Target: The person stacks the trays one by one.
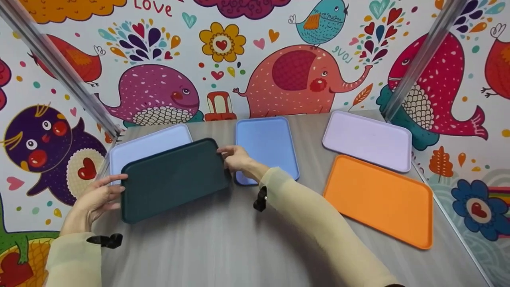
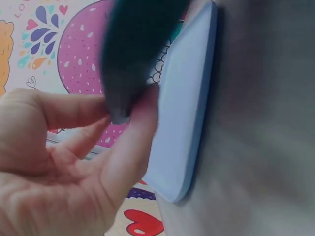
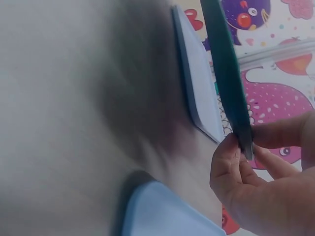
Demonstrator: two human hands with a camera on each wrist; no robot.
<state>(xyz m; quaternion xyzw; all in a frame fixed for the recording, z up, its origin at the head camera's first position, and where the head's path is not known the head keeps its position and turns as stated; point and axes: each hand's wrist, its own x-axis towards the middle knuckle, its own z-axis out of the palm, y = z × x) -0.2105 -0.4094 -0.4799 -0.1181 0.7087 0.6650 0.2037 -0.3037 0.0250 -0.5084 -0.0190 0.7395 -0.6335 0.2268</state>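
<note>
Both hands hold a dark green tray [image 1: 173, 181] by its two short ends, raised above the table. My left hand [image 1: 95, 197] pinches its left end between thumb and fingers, as the left wrist view also shows. At the opposite end, the right hand [image 1: 238, 158] pinches the edge; in the right wrist view the thumb and fingers lie on either side of the tray [image 3: 231, 83]. Partly hidden behind the green tray, a pale blue tray [image 1: 159, 139] lies on the table. A blue tray [image 1: 265, 139] lies just beyond the right hand and forearm.
A pale lilac tray [image 1: 366, 139] lies at the back right, with an orange tray [image 1: 380, 201] in front of it. The grey table [image 1: 199, 247] meets walls covered with cartoon animals. Metal posts [image 1: 67, 67] stand at the back corners.
</note>
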